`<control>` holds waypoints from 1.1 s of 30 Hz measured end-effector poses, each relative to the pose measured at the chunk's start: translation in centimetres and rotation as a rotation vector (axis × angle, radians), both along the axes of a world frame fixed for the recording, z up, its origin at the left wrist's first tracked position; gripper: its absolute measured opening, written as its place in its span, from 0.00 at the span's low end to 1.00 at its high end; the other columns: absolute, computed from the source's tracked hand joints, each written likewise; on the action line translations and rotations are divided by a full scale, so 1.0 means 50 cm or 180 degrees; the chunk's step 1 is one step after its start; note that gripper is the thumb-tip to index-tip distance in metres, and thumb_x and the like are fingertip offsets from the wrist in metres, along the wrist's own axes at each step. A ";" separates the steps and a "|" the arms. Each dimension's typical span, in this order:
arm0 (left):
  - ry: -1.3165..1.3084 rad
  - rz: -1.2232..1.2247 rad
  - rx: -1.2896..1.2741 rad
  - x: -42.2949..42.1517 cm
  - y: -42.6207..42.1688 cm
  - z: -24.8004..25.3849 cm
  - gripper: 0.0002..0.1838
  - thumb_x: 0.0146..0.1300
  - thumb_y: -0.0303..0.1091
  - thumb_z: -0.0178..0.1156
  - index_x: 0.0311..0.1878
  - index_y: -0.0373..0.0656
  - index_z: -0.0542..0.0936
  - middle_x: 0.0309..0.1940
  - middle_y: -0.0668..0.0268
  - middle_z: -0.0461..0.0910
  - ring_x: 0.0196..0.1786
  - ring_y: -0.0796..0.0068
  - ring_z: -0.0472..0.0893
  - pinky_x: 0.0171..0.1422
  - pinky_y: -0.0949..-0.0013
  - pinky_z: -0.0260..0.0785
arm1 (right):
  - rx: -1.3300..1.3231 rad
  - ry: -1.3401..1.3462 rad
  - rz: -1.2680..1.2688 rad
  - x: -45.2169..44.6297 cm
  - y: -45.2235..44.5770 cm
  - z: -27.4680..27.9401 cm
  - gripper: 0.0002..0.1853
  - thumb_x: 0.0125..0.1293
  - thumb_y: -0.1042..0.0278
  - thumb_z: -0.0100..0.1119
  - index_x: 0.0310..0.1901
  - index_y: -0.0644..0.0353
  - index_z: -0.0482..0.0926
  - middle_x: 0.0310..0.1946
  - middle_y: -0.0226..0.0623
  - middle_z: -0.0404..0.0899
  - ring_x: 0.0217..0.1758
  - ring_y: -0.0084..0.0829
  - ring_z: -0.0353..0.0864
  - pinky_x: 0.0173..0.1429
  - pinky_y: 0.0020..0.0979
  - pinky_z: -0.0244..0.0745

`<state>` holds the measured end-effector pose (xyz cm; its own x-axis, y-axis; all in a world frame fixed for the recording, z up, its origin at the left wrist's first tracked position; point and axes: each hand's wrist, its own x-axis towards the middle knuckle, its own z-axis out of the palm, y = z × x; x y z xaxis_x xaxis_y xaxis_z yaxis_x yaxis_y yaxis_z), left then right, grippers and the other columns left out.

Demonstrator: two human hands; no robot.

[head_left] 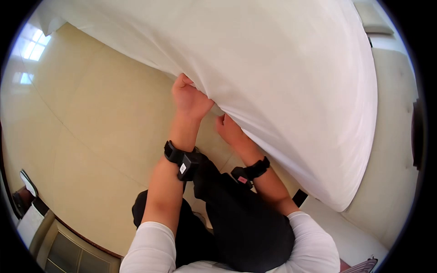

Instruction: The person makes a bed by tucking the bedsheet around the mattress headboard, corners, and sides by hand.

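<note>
A large white sheet [291, 68] spreads over a bed across the upper and right part of the view, its edge hanging toward the floor. My left hand [192, 98] is closed on the sheet's edge, thumb on top and the other fingers hidden under the cloth. Lower and to the right, my right hand [230, 129] is closed at the same edge, its fingers partly hidden by the cloth. Small creases run through the sheet near both hands. Black straps with small boxes are on both wrists.
The beige tiled floor [91, 104] lies to the left. A padded headboard [393, 113] stands along the right side, with a dark object [416, 134] beyond it. A cabinet [68, 250] is at the lower left. My bent knees are close below my hands.
</note>
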<state>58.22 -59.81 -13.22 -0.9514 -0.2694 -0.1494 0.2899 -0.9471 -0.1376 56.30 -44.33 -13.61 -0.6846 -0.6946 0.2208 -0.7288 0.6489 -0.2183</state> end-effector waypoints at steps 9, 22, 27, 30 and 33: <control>-0.0260 0.0096 0.0256 -0.011 -0.027 -0.094 0.20 0.52 0.31 0.44 0.48 0.43 0.76 0.50 0.70 0.77 0.56 0.66 0.72 0.63 0.54 0.62 | 0.0891 0.0582 0.0148 0.046 0.158 -0.085 0.31 0.55 0.66 0.56 0.61 0.69 0.66 0.46 0.55 0.75 0.42 0.50 0.78 0.44 0.45 0.75; 0.0095 0.0263 -0.0064 -0.011 0.007 -0.094 0.26 0.52 0.31 0.44 0.57 0.40 0.74 0.57 0.63 0.75 0.63 0.60 0.70 0.68 0.51 0.60 | 0.0656 -0.0631 -0.0711 0.020 0.080 -0.005 0.09 0.56 0.69 0.55 0.33 0.66 0.78 0.23 0.44 0.77 0.24 0.46 0.75 0.34 0.45 0.72; 0.0444 0.0574 -0.0401 -0.029 0.010 -0.074 0.31 0.69 0.50 0.41 0.69 0.39 0.62 0.66 0.57 0.67 0.67 0.55 0.66 0.66 0.51 0.64 | 0.0359 -0.1228 -0.0749 0.025 0.143 0.050 0.15 0.62 0.62 0.54 0.47 0.62 0.76 0.40 0.43 0.78 0.42 0.42 0.76 0.48 0.42 0.71; -0.0196 0.0711 -0.0853 -0.033 0.007 -0.085 0.33 0.71 0.55 0.39 0.68 0.39 0.61 0.65 0.59 0.67 0.66 0.56 0.68 0.64 0.53 0.66 | -0.0254 -0.1378 -0.0528 0.051 0.199 0.032 0.21 0.67 0.55 0.53 0.56 0.59 0.74 0.51 0.41 0.77 0.54 0.39 0.75 0.59 0.40 0.69; -0.0266 0.0486 -0.0945 -0.031 -0.003 -0.094 0.30 0.70 0.50 0.39 0.66 0.39 0.64 0.63 0.61 0.69 0.65 0.56 0.69 0.65 0.54 0.65 | -0.0061 -0.0924 -0.0383 0.018 0.214 -0.080 0.14 0.61 0.66 0.53 0.46 0.62 0.78 0.40 0.43 0.79 0.43 0.43 0.77 0.50 0.42 0.72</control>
